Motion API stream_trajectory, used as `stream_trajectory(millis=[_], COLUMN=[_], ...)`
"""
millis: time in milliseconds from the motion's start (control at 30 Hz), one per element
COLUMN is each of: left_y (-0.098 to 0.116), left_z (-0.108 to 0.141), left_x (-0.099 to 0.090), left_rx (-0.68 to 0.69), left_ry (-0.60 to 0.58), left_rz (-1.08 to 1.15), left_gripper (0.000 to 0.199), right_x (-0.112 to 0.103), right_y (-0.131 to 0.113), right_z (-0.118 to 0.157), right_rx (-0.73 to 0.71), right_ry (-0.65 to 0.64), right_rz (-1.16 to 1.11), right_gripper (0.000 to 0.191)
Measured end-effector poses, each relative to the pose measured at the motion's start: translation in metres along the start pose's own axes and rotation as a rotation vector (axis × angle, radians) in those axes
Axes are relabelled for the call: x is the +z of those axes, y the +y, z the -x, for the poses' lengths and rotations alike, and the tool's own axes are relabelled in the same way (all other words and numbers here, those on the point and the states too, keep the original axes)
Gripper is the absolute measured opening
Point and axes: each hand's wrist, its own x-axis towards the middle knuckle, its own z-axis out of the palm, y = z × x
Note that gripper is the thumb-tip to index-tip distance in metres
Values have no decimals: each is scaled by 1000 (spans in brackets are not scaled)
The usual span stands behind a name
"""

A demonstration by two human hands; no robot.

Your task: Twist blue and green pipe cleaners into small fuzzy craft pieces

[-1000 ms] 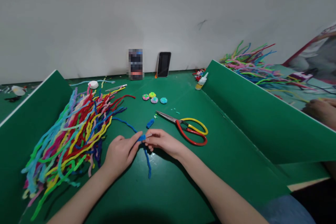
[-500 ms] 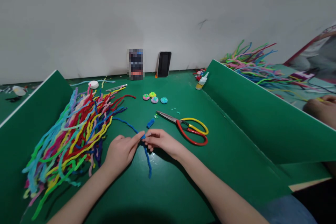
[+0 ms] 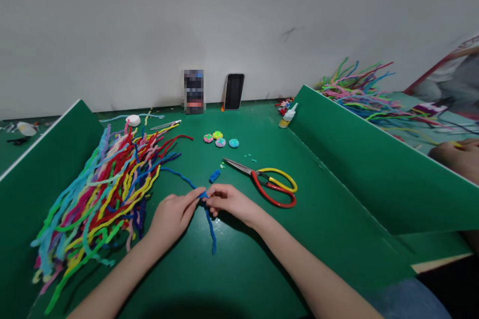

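A fuzzy blue pipe cleaner point(image 3: 211, 232) is pinched between my two hands at the table's middle. One end trails back to the left and the other hangs toward me. My left hand point(image 3: 174, 215) grips it with thumb and forefinger. Close against it, my right hand point(image 3: 231, 202) pinches the same spot, and the fingertips partly hide the blue bend. Just beyond the hands lies a short blue folded piece point(image 3: 214, 176). To the right rest scissors point(image 3: 275, 184) with one red and one yellow handle, blades pointing back left.
Many coloured pipe cleaners point(image 3: 108, 194) are heaped on the left. Small round coloured pieces point(image 3: 220, 142), a glue bottle point(image 3: 287, 116), tweezers point(image 3: 165, 125) and a phone point(image 3: 234, 91) stand or lie farther back. Green dividers point(image 3: 374, 169) flank the table; a co-worker's hand point(image 3: 458, 157) is beyond the right one.
My hands have barely shifted; a little more of the blue bend shows between my fingertips. The co-worker's hand at the right has moved slightly left.
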Motion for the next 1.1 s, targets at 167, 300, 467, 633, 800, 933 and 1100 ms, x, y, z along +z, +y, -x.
stream_trajectory(millis=[167,300,467,633,800,933,1100], left_y=[-1,-3,-4,-5,-5,-5,-4], left_z=[0,-1,-2,-3,-2,-2,-1], left_x=[1,0,-3,-5,-5,-5,-5], left_rx=[-100,-120,-133,-125,-114,-88,-65], left_ry=[-79,-101,-122,-136,-127,-142,-139], left_rz=[88,211,293,317,298,263,228], left_gripper=[31,30,30,30,30,31,32], right_x=[-2,-2,-2,-2,0,1,2], right_y=[5,4,1,0,-1,-2,-3], right_z=[-3,-3,-1,1,2,2,2], right_rx=[-120,-242,-415,-466,-470,-461,-451], right_ry=[8,44,125,130,126,129,139], right_rz=[167,340,633,771,791,812,800], right_gripper=[13,7,8,12,15,18,22])
